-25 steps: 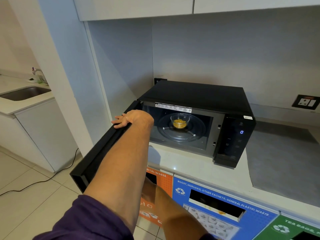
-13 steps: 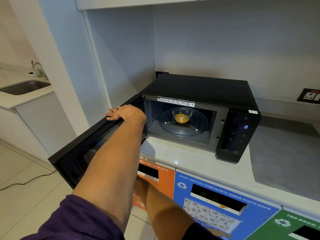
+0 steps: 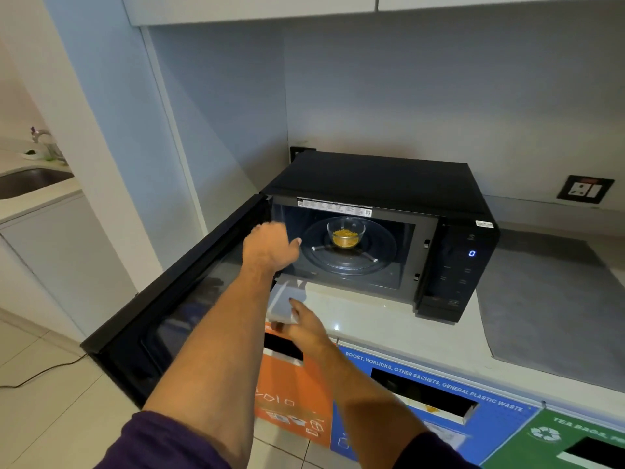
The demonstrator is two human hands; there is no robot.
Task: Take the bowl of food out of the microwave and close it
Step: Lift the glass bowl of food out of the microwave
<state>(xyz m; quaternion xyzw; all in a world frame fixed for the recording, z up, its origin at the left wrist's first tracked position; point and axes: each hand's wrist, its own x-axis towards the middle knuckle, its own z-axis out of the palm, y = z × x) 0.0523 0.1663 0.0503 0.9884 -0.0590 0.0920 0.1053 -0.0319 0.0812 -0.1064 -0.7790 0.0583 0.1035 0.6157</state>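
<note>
Bowl [image 3: 346, 232] sits inside the microwave [image 3: 378, 228], just right of and beyond the left hand [image 3: 270, 247] (loosely curled, empty); right hand [image 3: 306, 328], half-open, hangs lower, farther off.

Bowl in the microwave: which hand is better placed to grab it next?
Left. The left hand is already at the microwave opening, level with the glass bowl on the turntable, nothing held. The right hand is lower, at the counter edge below the cavity.
</note>
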